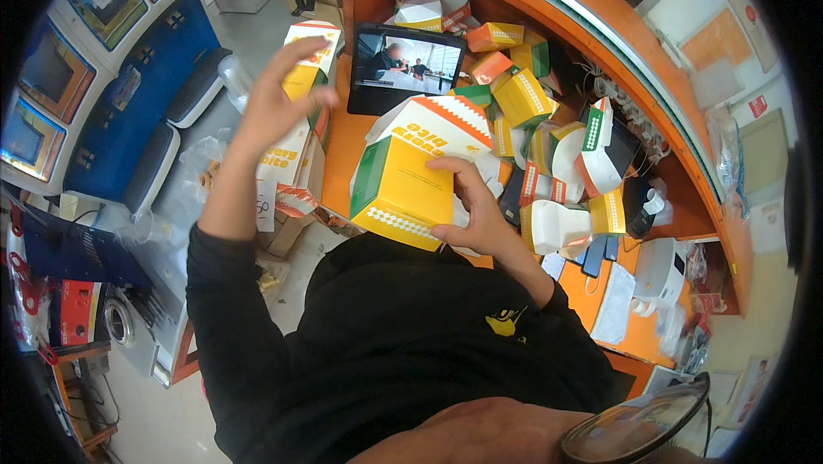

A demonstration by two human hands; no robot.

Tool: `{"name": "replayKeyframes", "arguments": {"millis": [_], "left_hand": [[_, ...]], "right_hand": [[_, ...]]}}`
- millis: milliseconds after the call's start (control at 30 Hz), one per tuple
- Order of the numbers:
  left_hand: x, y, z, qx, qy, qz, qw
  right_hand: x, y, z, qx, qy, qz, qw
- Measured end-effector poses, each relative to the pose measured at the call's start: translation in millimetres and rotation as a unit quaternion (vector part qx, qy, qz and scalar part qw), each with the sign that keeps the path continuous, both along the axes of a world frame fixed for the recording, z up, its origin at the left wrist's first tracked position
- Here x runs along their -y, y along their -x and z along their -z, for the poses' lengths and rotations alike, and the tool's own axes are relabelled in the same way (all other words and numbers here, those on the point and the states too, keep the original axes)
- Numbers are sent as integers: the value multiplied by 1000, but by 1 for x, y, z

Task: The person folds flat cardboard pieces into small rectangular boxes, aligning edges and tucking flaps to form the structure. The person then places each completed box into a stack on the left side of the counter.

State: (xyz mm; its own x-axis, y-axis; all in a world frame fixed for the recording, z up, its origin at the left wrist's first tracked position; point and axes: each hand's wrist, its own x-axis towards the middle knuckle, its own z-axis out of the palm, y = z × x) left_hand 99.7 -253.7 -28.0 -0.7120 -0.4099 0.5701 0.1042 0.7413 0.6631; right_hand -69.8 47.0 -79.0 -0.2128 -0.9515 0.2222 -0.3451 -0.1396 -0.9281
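Counter: an orange worktop (337,179) lies in front of you, a propped tablet (407,69) standing at 12 o'clock and a heap of made-up cartons (525,97) filling 1 to 3 o'clock.
Background: a blue-and-white cabinet with bright picture panels (129,142) stands out at 10 o'clock.
Held carton: the yellow-and-green carton (403,185) is near the middle of your view, above the counter's near edge, its flap up.
Right hand: your right hand (487,215) grips the carton's 3 o'clock side, a finger on the yellow panel and the thumb at the near edge; the fingers behind are hidden.
Left hand: yours (273,108) is raised at 10 o'clock, fingers spread and nothing in its grasp, near the stack of cartons (296,164); whether it touches them, you cannot tell.
Handling: the card is probably light, springy and smooth, easily creased; hold it by the folded edges, pressing little on the broad yellow panel.
Direction: the white, zigzag-edged flap points toward 1 o'clock and the diamond-patterned edge toward 7, with the long axis running between them; the green side faces 9 to 10, and the flap's print looks upside down to you.
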Motion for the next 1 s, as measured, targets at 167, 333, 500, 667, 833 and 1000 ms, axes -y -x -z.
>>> {"name": "replayKeyframes", "arguments": {"millis": [167, 333, 500, 667, 833, 1000], "left_hand": [[94, -5, 48, 269, 3, -139, 953], [115, -11, 96, 243, -154, -79, 955], [91, -21, 105, 208, -148, -111, 960], [86, -35, 102, 187, -101, -78, 974], [102, -37, 110, 172, -181, -44, 967], [110, -40, 115, 114, -398, -36, 910]], "right_hand": [[-4, 7, -5, 44, 11, 29, 999], [17, 12, -12, 64, 75, 15, 995], [68, 22, -14, -8, 84, -5, 996], [129, 21, -18, -109, 84, -38, 990], [196, 9, -7, -144, 95, -42, 984], [250, -9, 14, -172, 61, -80, 980]]}}
